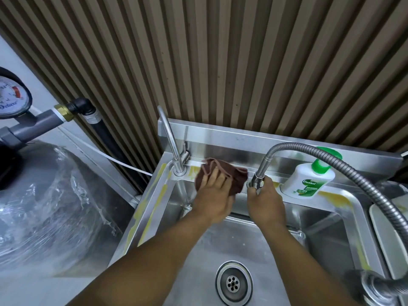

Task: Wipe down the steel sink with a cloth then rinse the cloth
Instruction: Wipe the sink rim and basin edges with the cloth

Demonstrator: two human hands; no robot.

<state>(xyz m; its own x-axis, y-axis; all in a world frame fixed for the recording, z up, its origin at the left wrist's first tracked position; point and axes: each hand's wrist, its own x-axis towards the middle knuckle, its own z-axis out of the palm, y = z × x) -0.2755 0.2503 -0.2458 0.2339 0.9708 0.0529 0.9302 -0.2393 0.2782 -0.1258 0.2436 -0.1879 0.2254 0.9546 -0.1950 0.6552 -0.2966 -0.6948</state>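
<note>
The steel sink [326, 226] fills the lower middle, with its drain [233, 283] near the bottom edge. Yellow smears mark its left rim and back ledge. My left hand [212, 193] presses a dark brown cloth [234, 175] flat against the back ledge, just right of a thin gooseneck tap [171, 142]. My right hand [263, 199] grips the metal head of a flexible spray hose [256, 180] at the back ledge. The hose [353, 175] arcs up and over to the right.
A white and green Dettol soap bottle [309, 180] stands on the back ledge right of my right hand. A large plastic-wrapped steel tank [48, 206] with a pressure gauge [11, 96] and pipes sits to the left. A slatted wall [220, 62] rises behind.
</note>
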